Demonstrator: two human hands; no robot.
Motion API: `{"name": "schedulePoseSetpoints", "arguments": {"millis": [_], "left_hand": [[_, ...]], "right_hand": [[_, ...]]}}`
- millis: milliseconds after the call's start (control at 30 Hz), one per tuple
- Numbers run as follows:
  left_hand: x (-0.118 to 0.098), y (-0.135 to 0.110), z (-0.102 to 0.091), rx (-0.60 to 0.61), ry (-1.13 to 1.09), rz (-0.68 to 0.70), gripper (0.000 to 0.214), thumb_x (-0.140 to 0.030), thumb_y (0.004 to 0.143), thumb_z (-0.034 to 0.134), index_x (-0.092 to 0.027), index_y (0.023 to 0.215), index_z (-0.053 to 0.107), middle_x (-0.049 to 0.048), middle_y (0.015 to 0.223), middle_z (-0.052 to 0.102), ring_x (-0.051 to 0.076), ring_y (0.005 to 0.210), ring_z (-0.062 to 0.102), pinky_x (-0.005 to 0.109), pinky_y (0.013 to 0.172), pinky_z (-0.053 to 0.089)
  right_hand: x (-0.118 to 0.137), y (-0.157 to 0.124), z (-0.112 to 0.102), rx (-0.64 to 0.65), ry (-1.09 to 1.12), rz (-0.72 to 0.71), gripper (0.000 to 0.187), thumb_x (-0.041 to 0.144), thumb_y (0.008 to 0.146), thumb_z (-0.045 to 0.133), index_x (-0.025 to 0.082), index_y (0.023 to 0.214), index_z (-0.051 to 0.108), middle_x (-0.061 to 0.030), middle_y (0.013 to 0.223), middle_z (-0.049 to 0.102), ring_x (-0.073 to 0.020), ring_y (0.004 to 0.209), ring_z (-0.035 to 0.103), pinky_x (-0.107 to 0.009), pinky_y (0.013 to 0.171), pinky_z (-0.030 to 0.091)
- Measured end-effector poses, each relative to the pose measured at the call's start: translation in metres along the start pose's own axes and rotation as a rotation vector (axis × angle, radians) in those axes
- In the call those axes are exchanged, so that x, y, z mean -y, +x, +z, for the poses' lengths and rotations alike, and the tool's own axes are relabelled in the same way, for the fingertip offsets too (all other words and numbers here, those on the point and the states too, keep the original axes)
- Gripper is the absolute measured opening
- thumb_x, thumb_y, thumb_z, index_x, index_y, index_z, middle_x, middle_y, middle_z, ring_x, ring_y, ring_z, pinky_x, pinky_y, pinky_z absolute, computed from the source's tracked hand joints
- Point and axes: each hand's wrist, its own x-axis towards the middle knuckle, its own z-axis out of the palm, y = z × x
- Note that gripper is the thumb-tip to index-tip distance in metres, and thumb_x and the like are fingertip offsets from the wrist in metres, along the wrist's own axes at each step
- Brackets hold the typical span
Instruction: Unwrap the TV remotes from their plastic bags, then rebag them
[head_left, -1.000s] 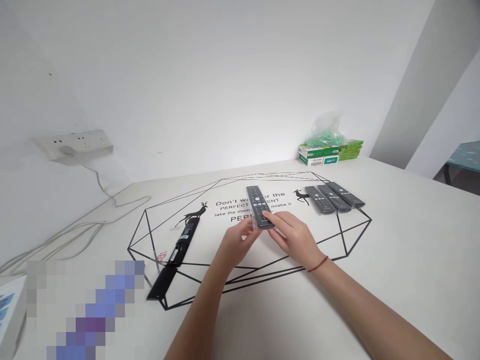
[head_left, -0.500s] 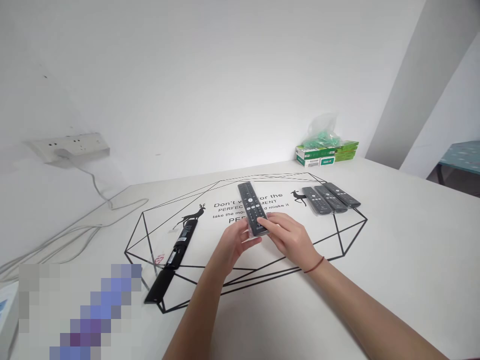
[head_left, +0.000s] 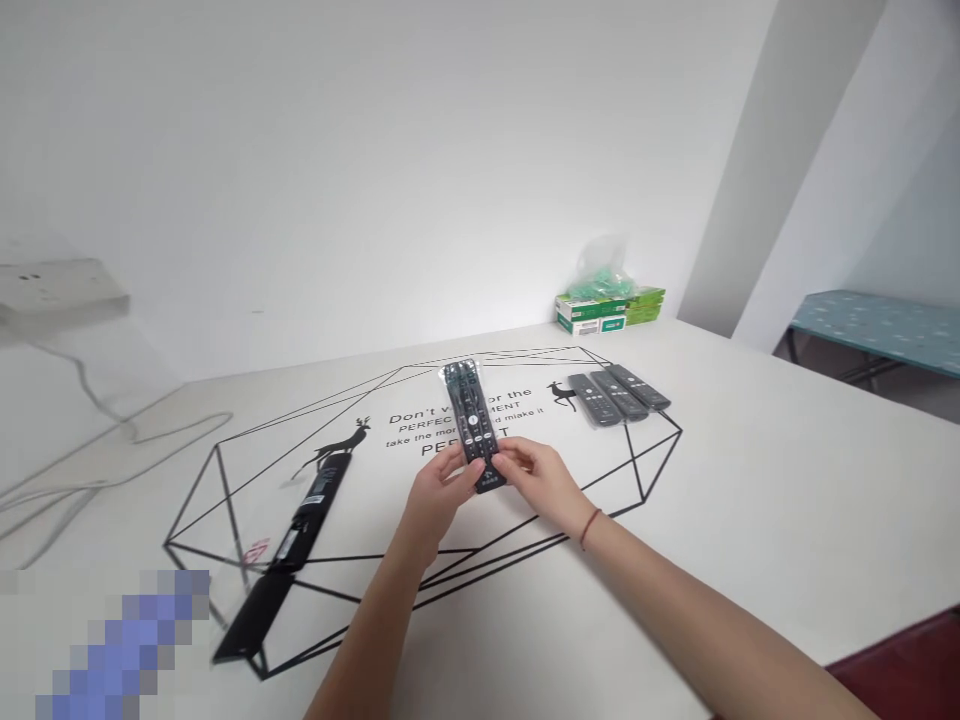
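Both hands hold one black remote control (head_left: pixel 471 420) in a clear plastic sleeve, a little above the white table (head_left: pixel 750 520). My left hand (head_left: pixel 435 492) grips its near end from the left, thumb on the button face. My right hand (head_left: pixel 538 482) pinches the same end from the right. The remote points away from me over the printed lettering.
Three remotes (head_left: pixel 616 395) lie side by side at the right of the printed black line drawing. A remote with its back up (head_left: pixel 311 508) and a loose black cover (head_left: pixel 251 630) lie to the left. Green boxes with a plastic bag (head_left: pixel 607 300) stand by the wall. Cables (head_left: pixel 97 450) trail on the left.
The held remote came slightly nearer to me with both hands closing round its near end. The camera turned right, so everything shifted left in view.
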Motion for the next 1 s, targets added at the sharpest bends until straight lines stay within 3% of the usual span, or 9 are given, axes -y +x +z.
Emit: {"name": "schedulePoseSetpoints", "arguments": {"millis": [133,333,433,500,567,667,833,900,1000], "left_hand": [[0.018,0.01,0.006,-0.095,0.094,0.024,0.042,-0.046,0.068,0.068,-0.017,0.098,0.061,0.0065,0.1,0.067,0.023,0.09,0.066,0.037,0.083,0.051],[0.03,0.015,0.014,-0.232,0.302,0.09,0.036,-0.049,0.067,0.065,-0.02,0.086,0.053,0.002,0.083,0.067,0.021,0.077,0.066,0.033,0.069,0.052],[0.032,0.014,0.017,-0.197,0.372,0.142,0.033,-0.048,0.07,0.062,-0.022,0.087,0.052,0.0021,0.082,0.068,0.021,0.08,0.066,0.033,0.069,0.052],[0.035,0.015,0.018,-0.129,0.388,0.201,0.038,-0.048,0.073,0.058,-0.022,0.1,0.053,0.0038,0.09,0.067,0.021,0.083,0.065,0.033,0.071,0.052],[0.037,0.014,0.019,-0.061,0.419,0.237,0.046,-0.048,0.077,0.052,-0.022,0.115,0.05,0.0042,0.094,0.067,0.019,0.085,0.064,0.033,0.074,0.052],[0.038,0.013,0.019,-0.023,0.476,0.199,0.045,-0.049,0.083,0.043,-0.023,0.12,0.05,0.0012,0.087,0.066,0.017,0.082,0.063,0.033,0.078,0.05],[0.035,0.013,0.016,-0.048,0.514,0.145,0.042,-0.055,0.084,0.038,-0.023,0.086,0.065,0.0,0.069,0.062,0.018,0.072,0.06,0.03,0.07,0.049],[0.034,0.014,0.014,-0.04,0.523,0.142,0.043,-0.056,0.083,0.04,-0.022,0.078,0.066,0.0002,0.066,0.061,0.018,0.068,0.059,0.028,0.066,0.048],[0.034,0.015,0.012,-0.048,0.538,0.159,0.042,-0.055,0.082,0.041,-0.023,0.074,0.066,0.0002,0.063,0.06,0.017,0.064,0.058,0.027,0.062,0.048]], "right_hand": [[-0.003,0.0,0.0,-0.106,-0.214,-0.1,0.025,0.021,0.086,0.049,0.023,0.106,0.063,-0.0039,0.107,0.069,-0.0192,0.095,0.065,-0.034,0.084,0.052],[-0.004,-0.008,0.01,-0.018,-0.524,-0.159,0.057,0.019,0.076,0.06,0.017,0.13,0.043,-0.0122,0.114,0.062,-0.0255,0.101,0.059,-0.04,0.086,0.049],[-0.005,-0.005,0.011,-0.069,-0.542,-0.161,0.052,0.019,0.078,0.057,0.017,0.128,0.044,-0.0123,0.112,0.062,-0.0243,0.1,0.059,-0.039,0.085,0.048],[-0.006,0.0,0.0,-0.102,-0.518,-0.189,0.043,0.017,0.078,0.055,0.02,0.121,0.051,-0.0085,0.108,0.064,-0.0219,0.097,0.06,-0.036,0.084,0.049],[-0.009,0.007,-0.026,-0.168,-0.512,-0.223,0.043,0.017,0.076,0.056,0.021,0.119,0.054,-0.0068,0.108,0.065,-0.021,0.096,0.061,-0.035,0.083,0.049],[-0.017,0.013,-0.093,-0.386,-0.62,-0.195,0.051,0.026,0.076,0.056,0.017,0.126,0.052,-0.0108,0.117,0.063,-0.0234,0.094,0.061,-0.037,0.082,0.049],[-0.036,0.004,-0.215,-0.744,-0.986,0.213,0.051,0.041,0.079,0.054,0.015,0.123,0.055,-0.0121,0.11,0.066,-0.026,0.096,0.061,-0.035,0.082,0.046],[-0.044,-0.001,-0.244,-0.776,-1.033,0.3,0.044,0.036,0.08,0.053,0.012,0.116,0.059,-0.0146,0.104,0.068,-0.0272,0.091,0.061,-0.035,0.079,0.045],[-0.055,-0.003,-0.264,-0.765,-1.06,0.385,0.033,0.031,0.079,0.052,0.013,0.103,0.065,-0.0129,0.094,0.07,-0.0258,0.086,0.062,-0.032,0.074,0.044]]}}
